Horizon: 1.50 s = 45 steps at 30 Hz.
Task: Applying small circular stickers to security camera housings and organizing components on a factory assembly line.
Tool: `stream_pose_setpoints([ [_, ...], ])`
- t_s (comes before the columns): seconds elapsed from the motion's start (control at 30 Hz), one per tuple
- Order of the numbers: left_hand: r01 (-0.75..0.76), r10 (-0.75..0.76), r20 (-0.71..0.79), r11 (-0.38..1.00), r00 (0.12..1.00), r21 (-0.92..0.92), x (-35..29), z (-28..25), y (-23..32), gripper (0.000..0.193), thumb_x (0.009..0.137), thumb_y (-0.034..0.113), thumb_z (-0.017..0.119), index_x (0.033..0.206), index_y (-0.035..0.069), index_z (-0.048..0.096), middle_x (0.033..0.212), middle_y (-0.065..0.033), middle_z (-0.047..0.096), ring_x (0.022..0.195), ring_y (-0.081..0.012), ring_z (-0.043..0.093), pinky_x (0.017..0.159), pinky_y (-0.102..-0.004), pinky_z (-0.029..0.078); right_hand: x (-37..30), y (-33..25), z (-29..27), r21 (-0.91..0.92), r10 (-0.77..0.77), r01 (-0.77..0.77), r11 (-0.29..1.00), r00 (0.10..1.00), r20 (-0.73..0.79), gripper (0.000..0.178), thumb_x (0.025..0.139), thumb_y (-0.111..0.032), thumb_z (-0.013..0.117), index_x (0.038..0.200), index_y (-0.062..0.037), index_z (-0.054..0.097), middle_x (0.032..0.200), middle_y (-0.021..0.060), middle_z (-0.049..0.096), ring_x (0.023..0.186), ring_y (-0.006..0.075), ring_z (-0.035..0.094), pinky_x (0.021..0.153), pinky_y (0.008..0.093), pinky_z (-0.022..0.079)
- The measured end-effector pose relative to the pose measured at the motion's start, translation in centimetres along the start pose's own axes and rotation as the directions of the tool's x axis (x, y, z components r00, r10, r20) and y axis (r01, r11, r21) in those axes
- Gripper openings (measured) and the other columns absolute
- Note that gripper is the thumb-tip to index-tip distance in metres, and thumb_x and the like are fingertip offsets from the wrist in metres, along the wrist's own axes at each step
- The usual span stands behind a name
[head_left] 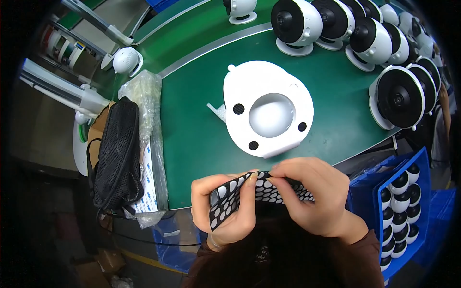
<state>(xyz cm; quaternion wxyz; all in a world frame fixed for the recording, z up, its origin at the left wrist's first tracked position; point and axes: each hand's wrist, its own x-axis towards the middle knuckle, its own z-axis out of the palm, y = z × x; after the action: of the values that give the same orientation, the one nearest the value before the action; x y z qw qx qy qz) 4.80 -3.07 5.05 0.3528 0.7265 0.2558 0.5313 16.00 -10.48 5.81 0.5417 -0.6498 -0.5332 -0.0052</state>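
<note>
You look down from your own head through the left fisheye camera, facing forward across the green table (pixel 187 158) to the white shell (pixel 269 79). It's a close view — your left hand (pixel 230 207) and right hand (pixel 317 197) show on the shell's near side, your sleeves (pixel 366 249) nearer you than those. The reach is wide: the black mesh bag (pixel 117 156) left of the shell, the blue crate (pixel 360 206) right and nearer — straight edges bow outward.

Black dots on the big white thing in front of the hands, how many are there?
3 on the white thing: the left dot, the bottom dot and the right dot. Any underneath would be hidden.
</note>
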Motion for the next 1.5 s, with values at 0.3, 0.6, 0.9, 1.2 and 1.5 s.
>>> stream_pose_setpoints([
  [0.3,-0.019,0.019,-0.007,1.0,1.0,0.009,0.2,-0.1,-0.1,0.031,0.067,-0.01,0.067,0.088,-0.001,0.046,0.075,-0.0103,0.062,0.069,-0.0131,0.062,0.062,-0.0206,0.048,0.6,0.5,-0.1,0.006,-0.076,0.076,0.997,0.997,0.023,0.015,0.066,0.001,0.067,0.077,-0.0043,0.058,0.073,0.0064,0.061,0.063,0.021,0.059,0.054,0.0272,0.047],
  [0.6,0.079,-0.079,-0.035,0.997,0.996,-0.01,1.1,-0.2,0.0,0.025,0.067,-0.008,0.068,0.085,-0.002,0.052,0.075,-0.0065,0.06,0.066,-0.0098,0.059,0.06,-0.0182,0.045,2.0,0.1,-2.1,-0.035,-0.127,0.129,0.991,0.991,0.046,0.01,0.068,0.004,0.063,0.076,0.0001,0.058,0.082,0.0126,0.063,0.073,0.0207,0.062,0.065,0.0257,0.048],
  [0.9,0.245,-0.225,0.135,0.957,0.965,-0.153,2.7,0.1,-0.5,0.018,0.068,-0.004,0.07,0.08,-0.004,0.056,0.069,-0.004,0.06,0.063,-0.0055,0.054,0.056,-0.0176,0.042,7.8,2.3,-3.8,0.148,0.226,-0.234,0.961,0.972,0.071,0.012,0.078,-0.007,0.06,0.08,0.0045,0.06,0.078,0.0073,0.063,0.071,0.0095,0.059,0.067,0.0192,0.046],
  [1.2,0.227,-0.211,0.12,0.963,0.97,-0.146,2.7,0.2,-0.7,0.018,0.066,-0.005,0.071,0.078,-0.003,0.057,0.067,-0.0036,0.06,0.061,-0.0052,0.054,0.055,-0.0175,0.042,7.9,1.9,-3.6,0.04,0.193,-0.195,0.98,0.98,0.049,0.01,0.076,-0.007,0.061,0.077,0.0032,0.061,0.071,0.0046,0.062,0.064,0.0073,0.058,0.063,0.0177,0.045],
  [1.5,0.219,-0.196,0.131,0.956,0.972,-0.196,2.9,0.5,-1.1,0.019,0.065,-0.006,0.071,0.078,-0.003,0.057,0.067,-0.0038,0.06,0.06,-0.0057,0.055,0.054,-0.0177,0.043,9.8,2.6,-5.1,-0.079,0.285,-0.274,0.958,0.937,0.201,0.017,0.076,-0.007,0.062,0.092,-0.0008,0.058,0.067,0.0043,0.061,0.062,0.005,0.058,0.052,0.0128,0.04],
])
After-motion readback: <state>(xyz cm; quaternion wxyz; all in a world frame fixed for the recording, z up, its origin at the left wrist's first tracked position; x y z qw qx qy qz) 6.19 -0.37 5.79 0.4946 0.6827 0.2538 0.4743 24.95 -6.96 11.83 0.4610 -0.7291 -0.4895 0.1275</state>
